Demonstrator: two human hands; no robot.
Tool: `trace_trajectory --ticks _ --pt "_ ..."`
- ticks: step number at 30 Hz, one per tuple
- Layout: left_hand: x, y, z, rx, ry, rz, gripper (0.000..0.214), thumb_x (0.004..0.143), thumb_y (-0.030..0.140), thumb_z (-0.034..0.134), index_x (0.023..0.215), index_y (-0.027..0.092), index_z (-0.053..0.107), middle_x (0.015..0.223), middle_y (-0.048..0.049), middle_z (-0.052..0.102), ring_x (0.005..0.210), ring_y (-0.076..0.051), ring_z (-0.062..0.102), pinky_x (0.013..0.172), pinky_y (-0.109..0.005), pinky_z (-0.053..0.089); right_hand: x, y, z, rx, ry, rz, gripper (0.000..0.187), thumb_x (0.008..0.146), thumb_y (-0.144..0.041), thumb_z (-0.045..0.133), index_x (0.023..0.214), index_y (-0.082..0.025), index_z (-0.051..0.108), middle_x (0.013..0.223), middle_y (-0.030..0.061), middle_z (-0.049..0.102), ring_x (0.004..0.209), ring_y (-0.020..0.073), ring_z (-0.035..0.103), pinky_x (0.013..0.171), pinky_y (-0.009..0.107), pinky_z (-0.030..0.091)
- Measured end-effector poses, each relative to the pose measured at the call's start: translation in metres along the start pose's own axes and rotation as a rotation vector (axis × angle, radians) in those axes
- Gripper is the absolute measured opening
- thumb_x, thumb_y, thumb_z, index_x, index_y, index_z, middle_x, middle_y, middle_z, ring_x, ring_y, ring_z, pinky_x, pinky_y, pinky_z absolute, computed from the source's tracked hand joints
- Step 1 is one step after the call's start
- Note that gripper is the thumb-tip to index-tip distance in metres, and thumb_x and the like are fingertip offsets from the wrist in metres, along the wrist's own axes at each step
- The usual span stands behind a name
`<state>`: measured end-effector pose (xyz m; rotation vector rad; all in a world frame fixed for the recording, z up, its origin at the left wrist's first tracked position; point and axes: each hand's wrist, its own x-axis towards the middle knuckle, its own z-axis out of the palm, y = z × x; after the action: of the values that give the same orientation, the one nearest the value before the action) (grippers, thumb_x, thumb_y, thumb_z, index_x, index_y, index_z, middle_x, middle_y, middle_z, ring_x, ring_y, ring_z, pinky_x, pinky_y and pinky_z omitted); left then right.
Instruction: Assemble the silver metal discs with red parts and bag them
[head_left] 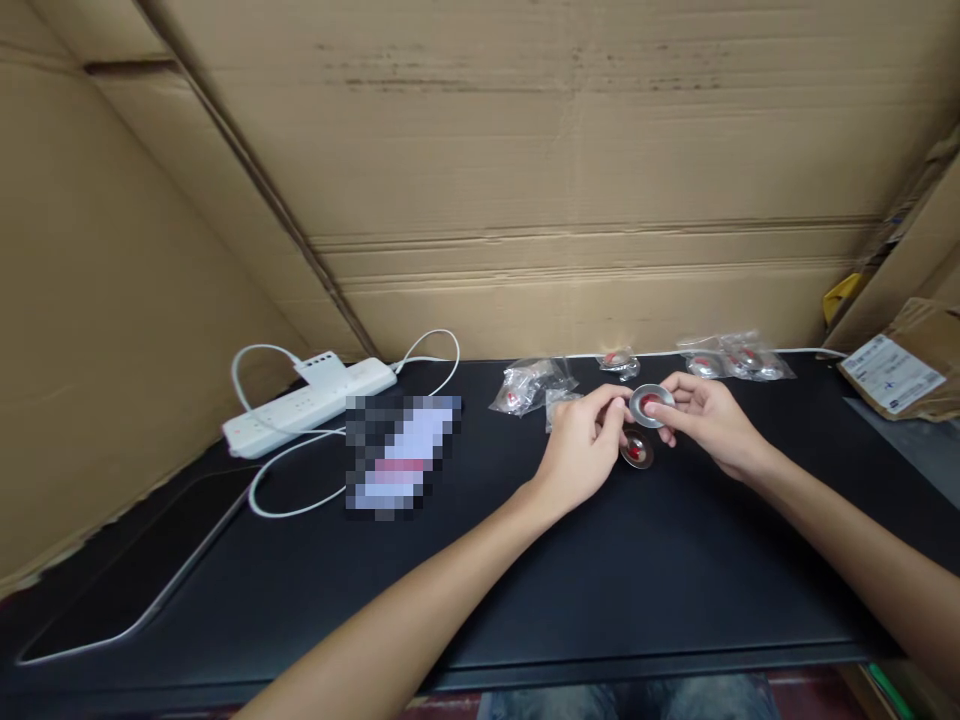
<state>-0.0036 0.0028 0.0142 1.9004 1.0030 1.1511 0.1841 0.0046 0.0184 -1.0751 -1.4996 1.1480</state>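
Both my hands meet over the middle of a black table (525, 590). My right hand (709, 420) holds a small round silver disc with a red centre (649, 405) between thumb and fingers. My left hand (589, 450) pinches the same disc at its left edge, fingers closed. A second silver disc with a red centre (637, 452) lies on the table just below the held one, partly hidden by my left fingers.
Several clear plastic bags with red-and-silver parts lie along the back edge (529, 385) (735, 360). A white power strip (307, 405) with its cable sits at the left, beside a blurred flat object (401, 455). Cardboard walls (525, 180) surround the table; a labelled carton (900, 370) stands right.
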Motion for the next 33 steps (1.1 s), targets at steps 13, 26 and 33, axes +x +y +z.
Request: trace_trajectory --ticks 13,26,33 --pt "-0.008 -0.008 0.006 0.593 -0.11 -0.078 0.009 0.081 0.027 0.064 0.084 0.019 0.064 0.073 -0.0048 0.067 0.069 -0.022 0.062 0.057 -0.029 0.04 -0.003 0.018 -0.002 -0.492 0.064 -0.118 0.018 0.086 -0.032 0.061 0.099 -0.022 0.055 0.059 -0.0033 0.064 0.043 0.0138 0.061 0.043 0.023 0.049" --pt "0.0 -0.005 -0.004 0.489 0.108 0.093 0.01 0.095 0.02 0.046 0.1 0.018 0.054 0.076 -0.0026 0.066 0.058 -0.014 0.06 0.057 -0.025 0.043 -0.01 0.016 0.025 -0.195 0.215 -0.039 0.029 0.082 -0.043 0.068 0.094 -0.021 0.054 0.063 0.002 0.07 0.045 0.0197 0.068 0.041 0.028 0.056" --pt "-0.01 -0.01 0.008 0.68 -0.069 0.323 0.03 0.098 0.013 0.039 0.124 0.01 0.054 0.107 -0.0165 0.072 0.093 -0.026 0.071 0.081 -0.038 0.057 -0.009 0.014 0.038 0.25 0.161 0.178 0.04 0.07 -0.035 0.08 0.092 -0.021 0.049 0.064 -0.0009 0.07 0.058 0.0236 0.074 0.056 0.037 0.064"
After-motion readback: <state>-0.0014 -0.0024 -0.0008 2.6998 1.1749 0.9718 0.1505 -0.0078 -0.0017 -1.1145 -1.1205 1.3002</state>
